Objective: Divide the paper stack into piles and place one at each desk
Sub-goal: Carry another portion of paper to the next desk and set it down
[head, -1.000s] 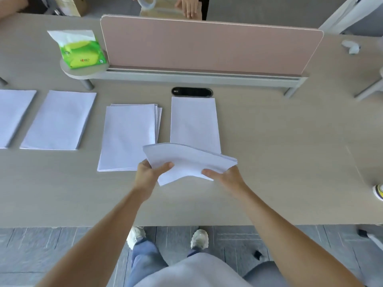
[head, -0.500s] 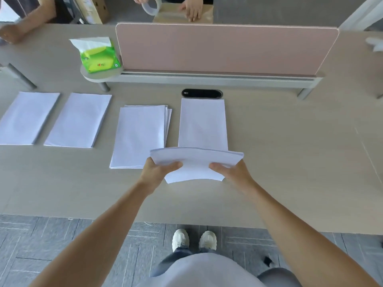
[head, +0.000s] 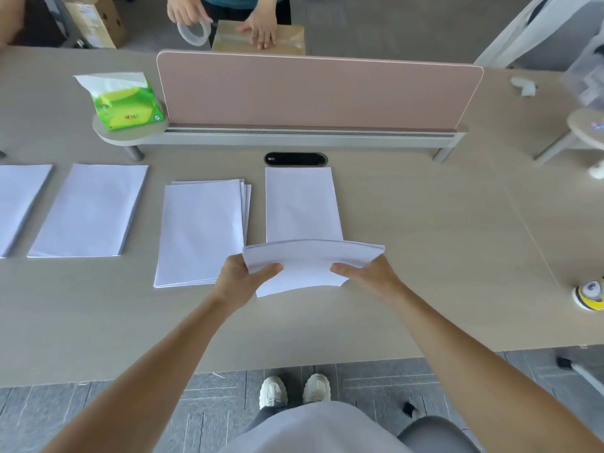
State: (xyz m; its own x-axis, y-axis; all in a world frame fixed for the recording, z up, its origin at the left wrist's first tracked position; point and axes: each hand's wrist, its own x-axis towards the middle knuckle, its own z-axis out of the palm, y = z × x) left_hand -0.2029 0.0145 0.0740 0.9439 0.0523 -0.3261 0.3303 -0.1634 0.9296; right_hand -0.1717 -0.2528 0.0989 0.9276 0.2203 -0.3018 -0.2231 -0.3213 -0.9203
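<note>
**Four piles down, one stack held**

Left of the grips, three white piles lie on the table: a cut-off pile, a neat pile, a fanned pile. The left grip and right grip pinch the side edges of a bowed paper stack, thumbs on top, above the table. A fourth pile lies just beyond. Placing looks unfinished.

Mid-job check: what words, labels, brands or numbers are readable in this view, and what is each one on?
No text is clear enough to quote.
Green tissue pack: small red mark and round symbol on the front, too blurred to read.
Cardboard box, top left: pale label, print too small to read.
Round side shelf, right: small sticker, unreadable.
Held paper stack and laid piles: visible faces blank.
</note>
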